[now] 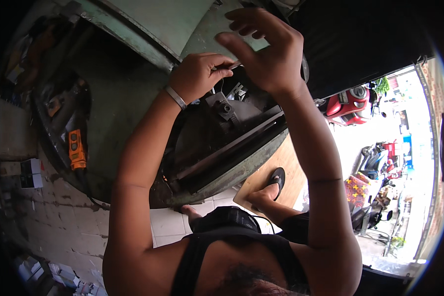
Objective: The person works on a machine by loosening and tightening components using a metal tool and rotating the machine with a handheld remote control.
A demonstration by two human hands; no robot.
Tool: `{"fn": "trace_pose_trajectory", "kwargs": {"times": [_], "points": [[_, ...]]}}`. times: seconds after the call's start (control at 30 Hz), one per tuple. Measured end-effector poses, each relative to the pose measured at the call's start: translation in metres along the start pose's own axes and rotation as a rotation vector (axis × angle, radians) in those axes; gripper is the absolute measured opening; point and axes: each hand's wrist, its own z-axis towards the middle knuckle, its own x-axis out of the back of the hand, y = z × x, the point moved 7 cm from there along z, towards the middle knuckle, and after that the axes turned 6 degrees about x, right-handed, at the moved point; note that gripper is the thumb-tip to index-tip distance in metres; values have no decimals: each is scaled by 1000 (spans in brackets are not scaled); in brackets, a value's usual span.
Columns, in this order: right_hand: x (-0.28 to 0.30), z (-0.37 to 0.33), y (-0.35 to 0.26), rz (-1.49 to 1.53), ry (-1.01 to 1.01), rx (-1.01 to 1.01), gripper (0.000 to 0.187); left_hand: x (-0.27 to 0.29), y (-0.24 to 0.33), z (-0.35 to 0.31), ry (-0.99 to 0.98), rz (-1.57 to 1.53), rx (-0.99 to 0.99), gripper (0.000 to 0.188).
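My left hand (196, 74) reaches over a dark, greasy machine, its thumb and forefinger pinched on a small thin metal piece (236, 64). Most of that piece is hidden by my fingers, so its exact kind is unclear. Just to the right, my right hand (276, 52) is raised with thumb and fingers apart, and I see nothing in it. Below the hands sits a metal block with a round fitting (224, 107), mounted on the machine. A thin wire-like line shows between the left fingers and this block.
Pale green machine housing (153, 22) rises at the far side. An orange push-button control box (76, 149) lies at the left. A long metal rail (232, 143) crosses nearer me. My sandalled foot is on a wooden board (286, 165). Motorbikes, including a red one (348, 106), stand outside at right.
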Motion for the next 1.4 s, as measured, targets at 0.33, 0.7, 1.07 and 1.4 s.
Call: {"fn": "trace_pose_trajectory", "kwargs": {"times": [0.33, 0.7, 1.07, 1.4], "points": [[1, -19, 16, 349, 381, 91, 36, -6, -4, -2, -8, 42, -40, 20], [-4, -17, 2, 291, 338, 4, 53, -4, -6, -4, -19, -8, -40, 18], [5, -11, 1, 278, 399, 110, 72, -6, -6, -2, -6, 11, -81, 23], [23, -19, 25, 208, 671, 193, 102, -6, -10, -2, -11, 25, -60, 23]]}}
